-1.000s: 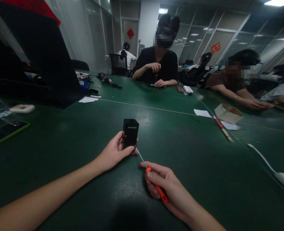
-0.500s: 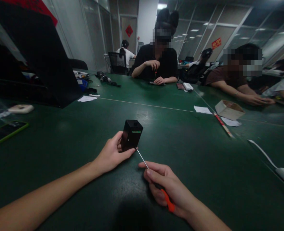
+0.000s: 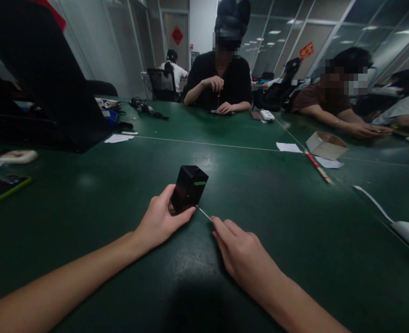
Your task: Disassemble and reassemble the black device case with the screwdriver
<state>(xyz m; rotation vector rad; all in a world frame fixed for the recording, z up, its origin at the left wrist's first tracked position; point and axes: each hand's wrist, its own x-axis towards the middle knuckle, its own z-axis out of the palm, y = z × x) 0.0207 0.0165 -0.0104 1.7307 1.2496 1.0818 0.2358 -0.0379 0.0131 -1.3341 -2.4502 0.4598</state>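
Observation:
My left hand grips a small black box standing tilted on the green table, thumb at its lower front. My right hand is closed over a thin screwdriver. Only its metal shaft shows, with the tip touching the box's lower right corner. The orange handle is hidden under my fingers.
A black open case stands at far left, with a phone and a white object near it. A cardboard box, papers and a red stick lie to the right. Other people sit across the table.
My right hand has moved up the screwdriver toward the box and turned over, hiding the orange handle. The box has tilted further to the right in my left hand.

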